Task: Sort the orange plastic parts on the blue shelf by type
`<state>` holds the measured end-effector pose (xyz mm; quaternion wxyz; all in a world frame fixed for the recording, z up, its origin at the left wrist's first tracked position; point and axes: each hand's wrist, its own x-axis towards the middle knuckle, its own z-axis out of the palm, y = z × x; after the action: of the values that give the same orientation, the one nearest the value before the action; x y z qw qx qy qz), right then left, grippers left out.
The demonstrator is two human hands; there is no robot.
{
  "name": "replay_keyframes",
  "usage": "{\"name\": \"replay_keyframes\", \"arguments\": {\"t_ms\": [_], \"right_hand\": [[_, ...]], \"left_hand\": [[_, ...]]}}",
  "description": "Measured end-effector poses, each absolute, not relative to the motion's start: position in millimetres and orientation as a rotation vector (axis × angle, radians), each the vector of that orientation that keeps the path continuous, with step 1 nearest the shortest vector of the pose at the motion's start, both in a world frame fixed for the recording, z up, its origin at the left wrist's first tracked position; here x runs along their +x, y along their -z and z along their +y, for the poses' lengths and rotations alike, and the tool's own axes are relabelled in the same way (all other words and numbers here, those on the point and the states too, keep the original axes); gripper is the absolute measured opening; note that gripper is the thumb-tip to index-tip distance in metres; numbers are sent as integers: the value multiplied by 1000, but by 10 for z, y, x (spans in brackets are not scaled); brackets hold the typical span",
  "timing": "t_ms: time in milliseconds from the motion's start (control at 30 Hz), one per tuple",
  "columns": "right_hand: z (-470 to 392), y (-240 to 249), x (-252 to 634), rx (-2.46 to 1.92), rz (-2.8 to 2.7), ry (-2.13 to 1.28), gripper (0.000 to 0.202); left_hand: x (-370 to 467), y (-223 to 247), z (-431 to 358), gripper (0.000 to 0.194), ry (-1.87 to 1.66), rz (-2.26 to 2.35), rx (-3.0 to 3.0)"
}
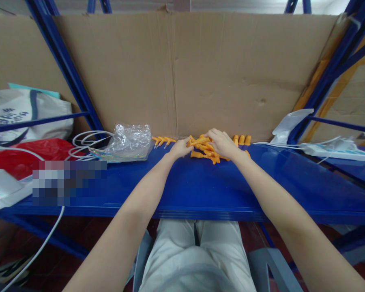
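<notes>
The left hand [180, 149] appears closed on one end of an orange piece [200, 141], while the right hand [221, 142] curls over its other end; whether the right fingers grip it or merely touch it, I cannot tell. That piece sits between the hands, just above a loose orange pile [213, 155] at the back of the blue tabletop [207, 186]. Judging by the layout, the work seems partway along: a few orange pieces with metal spirals [163, 140] lie in a row left of the hands, and some rounded orange pieces [247, 140] are lined up to the right, while the jumbled pile looks yet to be dealt with. Farther left are a clear plastic bag [129, 142], a coiled white cable [79, 142], a red bag [54, 149] and a canvas bag [48, 107]; a white power strip [337, 151] lies at far right. Tall cardboard [225, 69] backs the tabletop between blue metal posts [63, 69], and a dark red floor [100, 231] shows below.
</notes>
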<state>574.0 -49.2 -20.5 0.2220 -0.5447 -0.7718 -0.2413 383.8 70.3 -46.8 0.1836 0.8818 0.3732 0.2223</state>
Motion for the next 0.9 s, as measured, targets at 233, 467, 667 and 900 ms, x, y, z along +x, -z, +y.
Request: {"name": "replay_keyframes", "arguments": {"t_ms": [233, 467, 667, 900], "right_hand": [[-455, 236, 5767, -1488, -2127, 676, 33], [-440, 246, 5770, -1459, -2136, 756, 35], [-488, 221, 5744, -1479, -2141, 821, 33], [-489, 218, 5725, -1451, -2139, 925, 34]], "left_hand": [[3834, 470, 691, 37, -650, 1035, 2487], [3827, 480, 693, 30, -660, 992, 2488], [3837, 488, 693, 27, -677, 956, 2481], [3850, 506, 714, 27, -664, 919, 2429]]}}
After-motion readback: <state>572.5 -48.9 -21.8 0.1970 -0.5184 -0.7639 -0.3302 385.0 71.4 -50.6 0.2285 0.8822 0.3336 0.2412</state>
